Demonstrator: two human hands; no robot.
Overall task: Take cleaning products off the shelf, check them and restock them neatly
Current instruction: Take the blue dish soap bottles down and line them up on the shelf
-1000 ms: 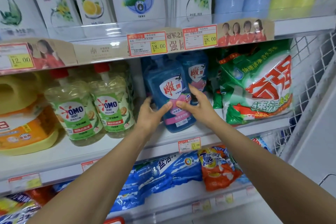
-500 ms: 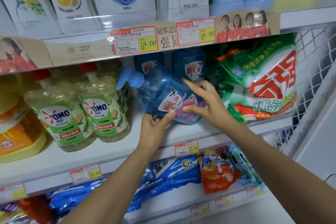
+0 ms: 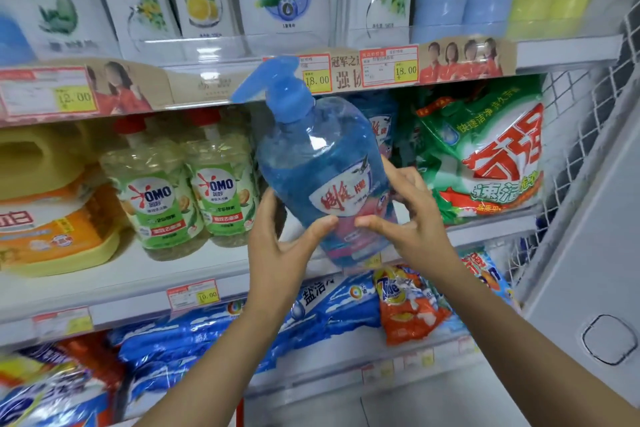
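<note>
A blue pump bottle (image 3: 311, 163) with a white and pink label is out in front of the middle shelf (image 3: 145, 274), nearly upright, its pump head leaning left. My left hand (image 3: 280, 239) grips its lower left side, thumb on the label. From the right, my right hand (image 3: 405, 218) holds it, thumb on the front and fingers behind. A second blue bottle (image 3: 379, 121) of the same kind stands on the shelf behind it, mostly hidden.
Two green OMO bottles (image 3: 187, 194) and a yellow jug (image 3: 45, 198) stand to the left. A large green detergent bag (image 3: 485, 152) sits to the right against a wire side panel (image 3: 585, 135). Refill pouches fill the shelf above; blue and orange bags lie below.
The blue bottle has come off the shelf: from standing, then tipped left, it is now lifted forward and nearly upright in both hands. The view shifted closer.
</note>
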